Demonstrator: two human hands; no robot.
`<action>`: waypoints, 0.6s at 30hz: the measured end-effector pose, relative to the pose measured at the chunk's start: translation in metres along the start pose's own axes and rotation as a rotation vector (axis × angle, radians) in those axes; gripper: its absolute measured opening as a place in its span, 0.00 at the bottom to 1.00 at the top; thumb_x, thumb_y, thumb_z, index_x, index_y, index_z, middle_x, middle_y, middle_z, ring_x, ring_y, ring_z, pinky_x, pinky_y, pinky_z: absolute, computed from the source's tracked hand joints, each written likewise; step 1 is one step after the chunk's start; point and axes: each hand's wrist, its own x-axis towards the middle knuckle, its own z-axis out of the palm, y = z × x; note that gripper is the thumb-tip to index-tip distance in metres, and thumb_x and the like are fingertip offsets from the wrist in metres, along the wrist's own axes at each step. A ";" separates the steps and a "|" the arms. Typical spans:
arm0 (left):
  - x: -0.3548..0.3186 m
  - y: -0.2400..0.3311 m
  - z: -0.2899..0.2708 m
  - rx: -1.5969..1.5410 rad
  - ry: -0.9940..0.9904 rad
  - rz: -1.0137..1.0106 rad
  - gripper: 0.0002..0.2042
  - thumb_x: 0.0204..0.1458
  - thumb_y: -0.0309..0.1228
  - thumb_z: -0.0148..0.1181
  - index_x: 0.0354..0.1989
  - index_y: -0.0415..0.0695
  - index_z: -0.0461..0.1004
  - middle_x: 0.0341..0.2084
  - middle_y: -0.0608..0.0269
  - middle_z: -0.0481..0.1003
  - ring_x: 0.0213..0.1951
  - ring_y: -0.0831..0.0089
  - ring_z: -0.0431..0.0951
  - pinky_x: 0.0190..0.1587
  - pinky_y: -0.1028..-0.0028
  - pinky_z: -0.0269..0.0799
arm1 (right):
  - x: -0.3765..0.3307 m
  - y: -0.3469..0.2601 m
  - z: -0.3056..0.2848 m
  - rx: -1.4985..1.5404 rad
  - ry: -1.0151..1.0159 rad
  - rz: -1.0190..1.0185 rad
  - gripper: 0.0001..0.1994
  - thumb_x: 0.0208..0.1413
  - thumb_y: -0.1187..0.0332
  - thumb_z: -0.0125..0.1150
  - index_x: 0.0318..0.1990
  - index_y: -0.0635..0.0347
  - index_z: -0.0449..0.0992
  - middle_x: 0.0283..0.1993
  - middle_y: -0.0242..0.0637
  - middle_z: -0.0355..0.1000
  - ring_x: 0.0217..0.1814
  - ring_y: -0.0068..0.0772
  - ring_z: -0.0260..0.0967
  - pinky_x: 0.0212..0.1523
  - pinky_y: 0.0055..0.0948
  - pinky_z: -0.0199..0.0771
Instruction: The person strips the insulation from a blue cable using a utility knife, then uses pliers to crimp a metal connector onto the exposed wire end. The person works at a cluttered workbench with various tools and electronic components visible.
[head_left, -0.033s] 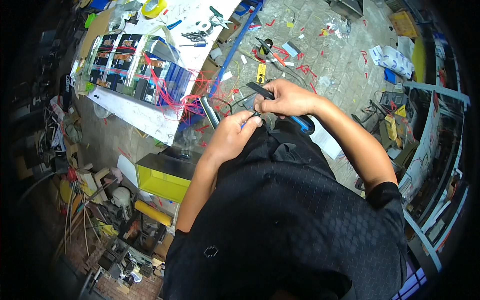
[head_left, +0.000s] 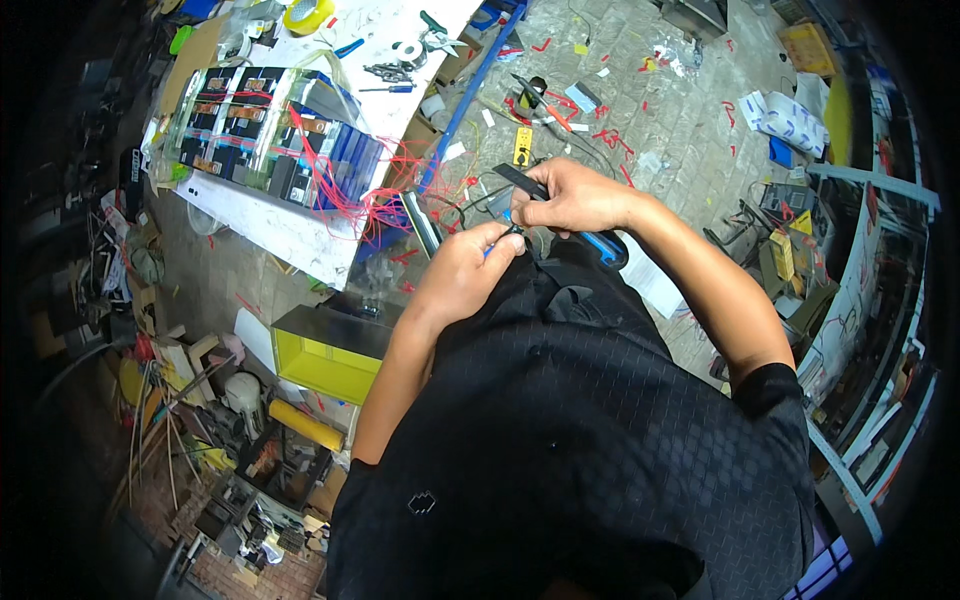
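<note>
A: What's closest to the camera?

B: A person's chest in a black shirt [head_left: 590,440], seen from above. 2 bare forearms reach up and away from it, meeting just past the shirt.

A: The hands?

B: Left hand [head_left: 468,272] is curled, fingertips pinched on a thin dark wire [head_left: 470,198] right at the tool's tip. Right hand [head_left: 575,197] is clenched round a hand tool [head_left: 560,210] w/ black jaws and blue grips; 1 blue handle sticks out below the wrist. The 2 hands touch at the fingertips. Can't tell what kind of tool exactly.

A: And the wire's path?

B: It loops away from the pinch toward a tangle of red wires [head_left: 385,195] at the table edge, approx. just beyond the left hand.

A: Farther out?

B: A white table [head_left: 270,222] to the left carries a battery pack [head_left: 270,130], rows of blue cells under clear wrap, red wires trailing off it. Past that on the table: a yellow tape roll [head_left: 308,14] and scissors [head_left: 435,32]. Below the table edge sits a yellow box [head_left: 325,355]. Straight ahead, the paved floor [head_left: 660,90] is littered w/ red wire scraps.
</note>
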 end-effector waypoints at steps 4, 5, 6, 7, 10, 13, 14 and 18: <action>-0.002 0.005 0.000 0.076 -0.035 -0.065 0.14 0.69 0.34 0.56 0.42 0.33 0.80 0.32 0.60 0.81 0.38 0.78 0.77 0.44 0.72 0.74 | 0.006 0.013 0.004 -0.101 0.040 -0.188 0.09 0.59 0.65 0.65 0.36 0.63 0.79 0.28 0.25 0.73 0.32 0.18 0.68 0.34 0.28 0.70; -0.003 0.003 0.002 0.052 -0.017 -0.041 0.15 0.68 0.36 0.56 0.42 0.34 0.79 0.31 0.55 0.81 0.36 0.71 0.78 0.43 0.69 0.74 | 0.004 0.011 0.006 -0.182 0.061 -0.179 0.09 0.59 0.66 0.65 0.36 0.64 0.79 0.28 0.26 0.73 0.32 0.19 0.69 0.35 0.29 0.71; -0.003 0.000 0.004 0.027 0.000 -0.017 0.15 0.67 0.38 0.57 0.42 0.35 0.79 0.30 0.51 0.80 0.34 0.64 0.80 0.41 0.66 0.74 | -0.001 0.006 0.008 -0.263 0.084 -0.171 0.09 0.59 0.66 0.65 0.36 0.64 0.78 0.27 0.27 0.73 0.33 0.19 0.69 0.36 0.31 0.71; -0.003 -0.001 0.004 0.002 0.015 0.009 0.16 0.66 0.40 0.57 0.42 0.35 0.79 0.30 0.46 0.80 0.32 0.57 0.81 0.40 0.64 0.74 | -0.004 0.001 0.010 -0.343 0.108 -0.162 0.09 0.59 0.67 0.65 0.36 0.64 0.78 0.27 0.28 0.73 0.33 0.20 0.69 0.36 0.32 0.71; -0.002 0.008 0.002 -0.001 -0.006 -0.038 0.15 0.69 0.35 0.56 0.40 0.33 0.79 0.31 0.58 0.81 0.36 0.76 0.77 0.44 0.71 0.73 | 0.000 0.014 0.014 -0.212 0.219 -0.240 0.08 0.59 0.67 0.64 0.36 0.63 0.78 0.26 0.27 0.72 0.29 0.17 0.67 0.32 0.28 0.68; -0.009 -0.004 0.006 0.101 -0.023 -0.026 0.15 0.69 0.36 0.55 0.40 0.34 0.80 0.26 0.63 0.78 0.31 0.79 0.75 0.38 0.74 0.71 | -0.006 0.009 -0.011 -0.064 0.476 -0.073 0.10 0.65 0.61 0.64 0.36 0.57 0.75 0.21 0.21 0.66 0.20 0.12 0.60 0.21 0.23 0.59; -0.012 -0.004 0.004 0.067 0.012 -0.063 0.15 0.69 0.36 0.55 0.40 0.35 0.80 0.28 0.60 0.79 0.32 0.74 0.77 0.39 0.71 0.72 | -0.013 0.008 -0.019 -0.036 0.512 -0.107 0.12 0.66 0.59 0.64 0.35 0.57 0.75 0.20 0.20 0.65 0.20 0.12 0.60 0.20 0.22 0.59; -0.012 -0.007 0.004 -0.095 0.110 -0.110 0.15 0.70 0.38 0.53 0.41 0.37 0.79 0.22 0.67 0.73 0.26 0.77 0.71 0.32 0.73 0.66 | -0.051 0.011 -0.026 -0.107 0.446 0.078 0.16 0.65 0.55 0.66 0.33 0.58 0.74 0.22 0.25 0.68 0.22 0.18 0.67 0.24 0.28 0.66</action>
